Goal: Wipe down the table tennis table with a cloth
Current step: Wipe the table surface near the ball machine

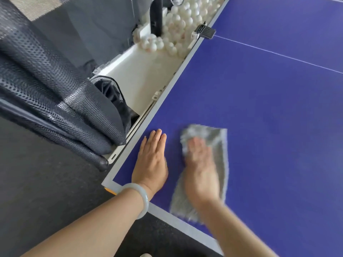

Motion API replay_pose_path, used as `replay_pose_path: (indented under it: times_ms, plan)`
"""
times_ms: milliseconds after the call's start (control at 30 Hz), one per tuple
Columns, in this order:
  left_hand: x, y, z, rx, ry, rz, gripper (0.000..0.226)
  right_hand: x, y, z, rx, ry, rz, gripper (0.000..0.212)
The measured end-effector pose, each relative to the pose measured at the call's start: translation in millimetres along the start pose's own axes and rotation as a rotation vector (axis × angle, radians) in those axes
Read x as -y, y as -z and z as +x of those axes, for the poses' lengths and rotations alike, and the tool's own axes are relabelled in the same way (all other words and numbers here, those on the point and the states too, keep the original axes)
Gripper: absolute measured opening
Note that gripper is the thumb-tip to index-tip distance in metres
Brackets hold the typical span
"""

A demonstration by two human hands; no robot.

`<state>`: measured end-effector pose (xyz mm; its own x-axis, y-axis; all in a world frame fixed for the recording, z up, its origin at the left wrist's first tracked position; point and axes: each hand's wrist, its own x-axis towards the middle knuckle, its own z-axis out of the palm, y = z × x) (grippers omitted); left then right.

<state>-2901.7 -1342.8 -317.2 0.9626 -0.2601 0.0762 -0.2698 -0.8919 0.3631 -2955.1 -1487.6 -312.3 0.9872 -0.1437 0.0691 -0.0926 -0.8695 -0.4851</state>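
Observation:
The blue table tennis table point(259, 108) fills the right of the head view, its white-edged corner near the bottom centre. A grey cloth point(220, 145) lies flat near that corner. My right hand point(200, 169) presses flat on the cloth with straight fingers and is blurred by motion. My left hand point(152, 162) rests flat on the bare blue surface just left of the cloth, close to the table's left edge, fingers straight and together. A pale bangle point(143, 197) sits on my left wrist.
A white tray point(146, 75) along the table's left edge holds several white balls point(178, 21) at its far end. Black mesh netting point(55, 101) hangs folded on the left. A black clamp point(206, 31) grips the table edge. Dark floor point(37, 201) lies below.

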Motion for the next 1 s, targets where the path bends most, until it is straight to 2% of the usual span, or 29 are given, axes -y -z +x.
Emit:
replay_pose_path:
  times_ms: [100,167,233,300,367,433,467,500,600,667,700,767,900,967,1000]
  plan:
    - [0,2,2,0.004,0.006,-0.004,0.057,12,2,-29,0.178,0.352,-0.098,0.067]
    - [-1,3,0,0.008,0.016,0.007,0.059,-30,30,-30,0.186,0.368,-0.145,0.073]
    - [-3,4,-1,0.017,0.029,0.029,0.06,-89,62,-32,0.129,0.2,-0.161,0.076]
    - [-5,4,0,0.026,0.04,0.046,0.062,-132,92,-25,0.015,-0.1,-0.181,0.064]
    - [-6,5,1,0.038,0.052,0.072,0.063,-138,90,-8,-0.117,-0.373,-0.165,0.054]
    - [-7,6,2,0.047,0.062,0.084,0.064,-109,70,9,-0.173,-0.445,-0.097,0.056]
    - [-8,6,2,0.046,0.066,0.081,0.064,-87,57,16,-0.156,-0.378,-0.062,0.058]
    - [-9,7,2,0.044,0.064,0.071,0.064,-63,43,20,-0.095,-0.227,-0.045,0.06]
    - [-11,8,2,0.038,0.053,0.052,0.066,-17,14,29,0.217,0.329,-0.08,0.069]
    - [-11,10,2,0.032,0.058,0.054,0.064,-31,21,54,0.278,0.494,-0.125,0.067]
    - [-12,10,2,0.041,0.066,0.061,0.063,-48,29,70,0.267,0.499,-0.17,0.066]
    - [-15,10,0,0.057,0.07,0.086,0.061,-90,49,105,0.173,0.353,-0.219,0.064]
    - [-19,17,8,0.108,0.067,0.15,0.06,-166,95,134,-0.032,-0.203,-0.201,0.05]
    - [-21,17,29,0.088,0.05,0.151,0.054,-167,96,126,-0.103,-0.362,-0.177,0.05]
    - [-25,17,42,0.08,0.047,0.13,0.051,-158,89,121,-0.135,-0.379,-0.164,0.051]
